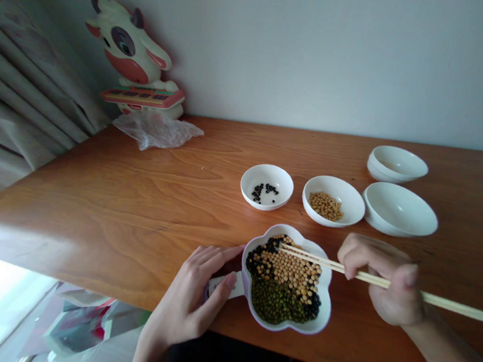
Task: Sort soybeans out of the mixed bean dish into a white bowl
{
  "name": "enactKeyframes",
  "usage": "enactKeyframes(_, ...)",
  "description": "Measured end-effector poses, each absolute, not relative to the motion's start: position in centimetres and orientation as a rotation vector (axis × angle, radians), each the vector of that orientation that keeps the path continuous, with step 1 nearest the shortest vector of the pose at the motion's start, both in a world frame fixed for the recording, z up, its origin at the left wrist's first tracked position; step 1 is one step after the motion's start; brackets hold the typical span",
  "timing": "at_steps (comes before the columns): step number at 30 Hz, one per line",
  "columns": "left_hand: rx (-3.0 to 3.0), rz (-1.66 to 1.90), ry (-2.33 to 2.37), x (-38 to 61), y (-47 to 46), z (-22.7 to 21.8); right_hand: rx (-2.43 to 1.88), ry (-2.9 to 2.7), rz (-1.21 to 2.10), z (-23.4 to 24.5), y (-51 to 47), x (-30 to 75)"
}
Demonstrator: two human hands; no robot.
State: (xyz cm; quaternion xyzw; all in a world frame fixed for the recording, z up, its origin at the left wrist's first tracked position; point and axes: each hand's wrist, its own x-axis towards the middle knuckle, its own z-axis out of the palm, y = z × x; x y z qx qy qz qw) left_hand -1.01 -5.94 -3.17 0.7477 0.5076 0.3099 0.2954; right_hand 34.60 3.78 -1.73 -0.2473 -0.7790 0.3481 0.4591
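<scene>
Three kinds of beans, black beans (312,306), soybeans (288,269) and mung beans (274,302), lie in separate patches in a flower-shaped dish (326,308) with a purple-tinted rim, near the front edge of a grainy orange-brown wooden desk (91,211). The left hand (190,296) is open, its fingers spread just beside the dish and over a small white card (222,285), whose print is too small to read. The right hand (386,282) is closed around wooden chopsticks (428,297), their tips above the soybeans. Just behind the dish, a small white bowl (283,200) holds black beans and a wider white bowl (336,185) holds soybeans. Two more white bowls (397,212) (396,163) stand to the right. A cow-shaped toy keyboard (128,48) and a crumpled plastic bag (156,131) sit in the far corner by a pale wall (323,57), with a grey curtain (19,83) to the left.
</scene>
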Motion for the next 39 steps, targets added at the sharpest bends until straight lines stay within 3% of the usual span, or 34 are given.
enactKeyframes(16, 1.981, 0.826, 1.334, -1.0, -6.0, -3.3, -0.638, -1.768, 0.777, -0.5, 4.3, 37.1)
enactKeyframes(25, 1.983, 0.839, 1.343, -0.8, -5.9, -3.2, -0.791, -1.412, 0.144, -1.9, 6.9, 39.5)
enactKeyframes(28, 1.991, 0.851, 1.343, -0.8, -5.9, -3.4, -0.938, -1.324, 0.219, -1.1, 7.5, 38.3)
enactKeyframes(39, 2.019, 0.848, 1.338, -0.6, -5.7, -3.1, -0.739, -1.452, 0.770, -0.4, 5.7, 37.1)
